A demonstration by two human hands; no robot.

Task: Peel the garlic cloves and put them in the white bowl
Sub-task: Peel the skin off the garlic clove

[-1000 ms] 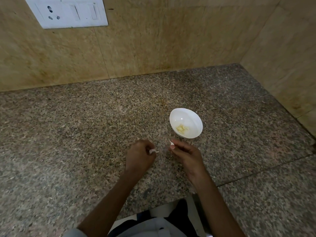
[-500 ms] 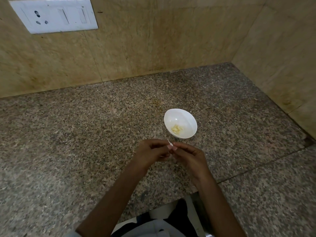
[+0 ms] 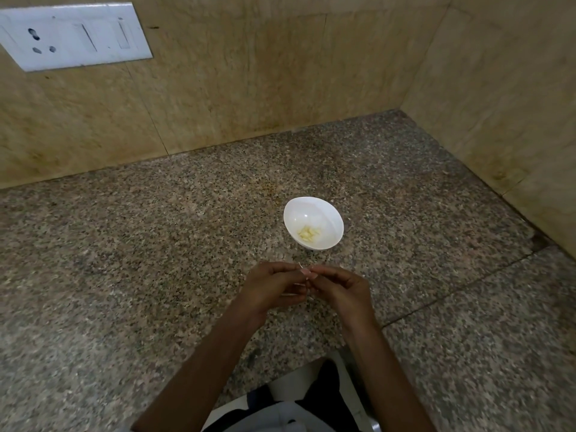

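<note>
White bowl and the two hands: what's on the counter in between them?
Just bare speckled countertop, in the head view. The left hand and right hand pinch a garlic piece near the white bowl.

We note a speckled granite countertop (image 3: 149, 251), brown-grey, one white bowl (image 3: 311, 210) standing upright directly on it at 1 o'clock from centre, a rust-coloured stain (image 3: 269, 190) on the stone at 11 o'clock of the bowl, a seam (image 3: 452, 294) crossing the slab at 4 o'clock.
</note>
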